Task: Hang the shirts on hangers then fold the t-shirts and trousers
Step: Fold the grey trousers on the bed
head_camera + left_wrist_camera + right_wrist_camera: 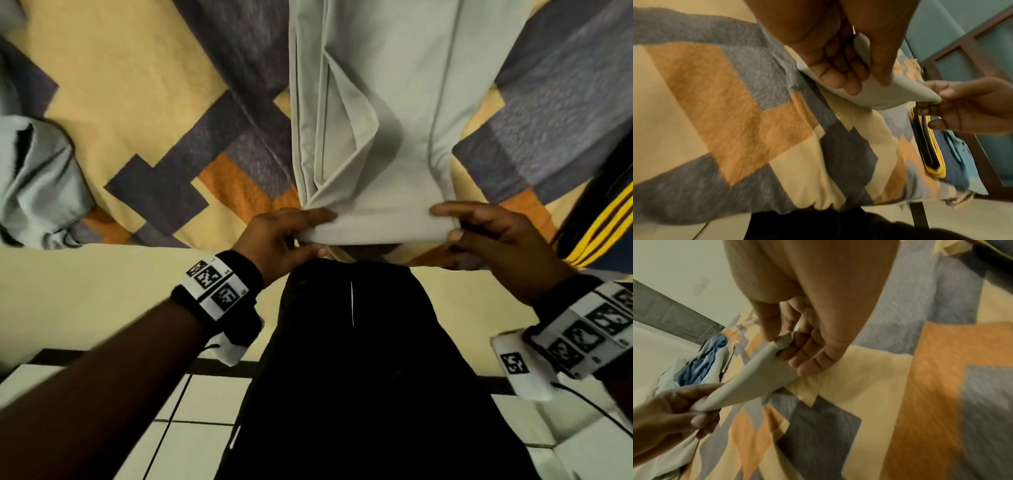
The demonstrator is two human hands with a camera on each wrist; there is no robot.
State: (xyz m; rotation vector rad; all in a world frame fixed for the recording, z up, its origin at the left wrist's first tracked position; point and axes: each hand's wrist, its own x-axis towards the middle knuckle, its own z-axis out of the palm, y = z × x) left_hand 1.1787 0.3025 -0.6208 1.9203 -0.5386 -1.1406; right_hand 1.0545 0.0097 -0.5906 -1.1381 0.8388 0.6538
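Currently, the left hand [281, 233] and right hand [493, 240] each pinch a near corner of the pale grey-green cotton trousers [373, 113] lying lengthwise on the patchwork bed cover [130, 113]; keep the edge taut and level, folding away evenly.

We see a bed [113, 89] covered by a patchwork spread of cream, orange and grey blocks. On it lie pale grey-green trousers [380, 102] running lengthwise down the middle, a crumpled pale grey garment [37, 181] at the left edge, and a dark garment with yellow stripes [596, 219] at the right edge.
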